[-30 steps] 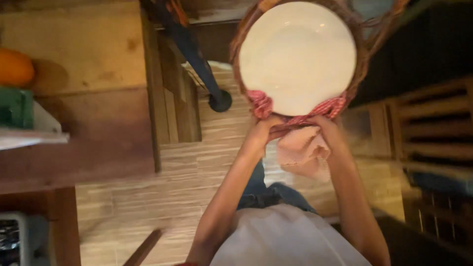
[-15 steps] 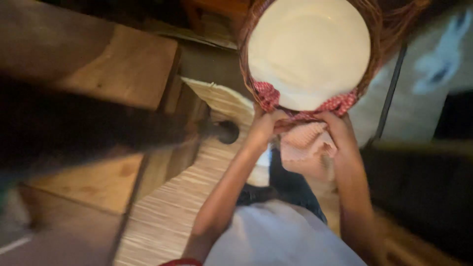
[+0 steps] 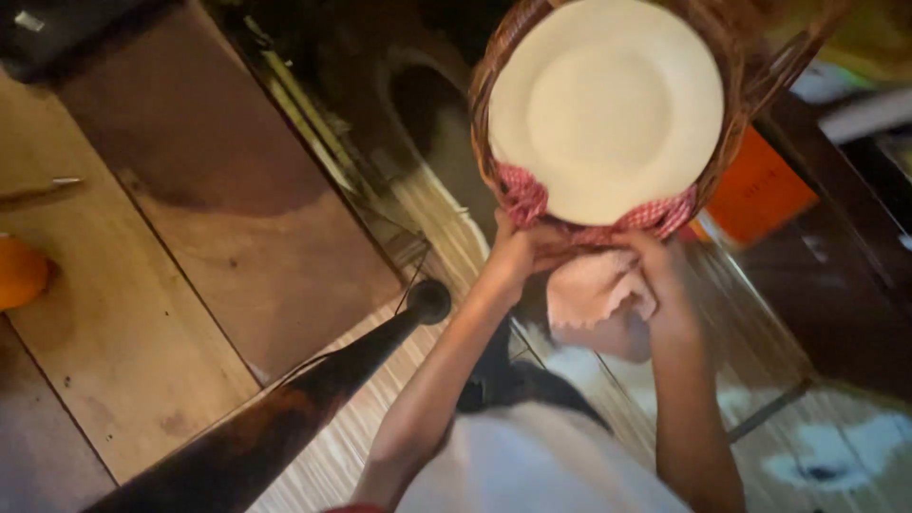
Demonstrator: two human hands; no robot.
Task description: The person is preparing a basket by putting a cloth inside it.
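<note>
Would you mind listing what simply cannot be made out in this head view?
- Basket: top rim cut off by the frame edge; its inside hidden by the white plate.
- Left hand and right hand: fingertips hidden in the checked cloth.
- Orange thing: cut off at the left edge.

Place: a home, a dining or kitchen corner by my reading.
Desk: bare wooden planks (image 3: 190,285) to my left, worn and stained.
Tableware: a cream plate (image 3: 606,104) in a wicker basket (image 3: 736,114) lined with red checked cloth (image 3: 524,198), at my fingers.
Floor: pale woven matting (image 3: 351,446) under me.
Other: an orange fruit (image 3: 19,271) on the desk.
</note>
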